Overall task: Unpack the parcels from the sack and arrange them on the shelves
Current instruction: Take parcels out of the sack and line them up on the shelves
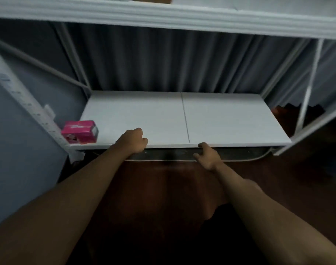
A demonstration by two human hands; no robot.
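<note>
A pink parcel box (79, 131) stands at the front left corner of the white lower shelf (220, 119). My left hand (133, 140) lies over the shelf's front edge, right of the pink box and apart from it, its fingers curled into a fist with nothing visible in it. My right hand (206, 155) is at the front edge near the shelf's middle seam. Its thumb touches the edge, and its fingers hang loosely spread below the board. No sack is in view.
An upper white shelf (163, 15) runs overhead, with a brown box partly visible on it. A grey pleated curtain (163, 60) hangs behind the shelves. White metal uprights (306, 96) frame the sides. Below lies a dark wooden floor (163, 188).
</note>
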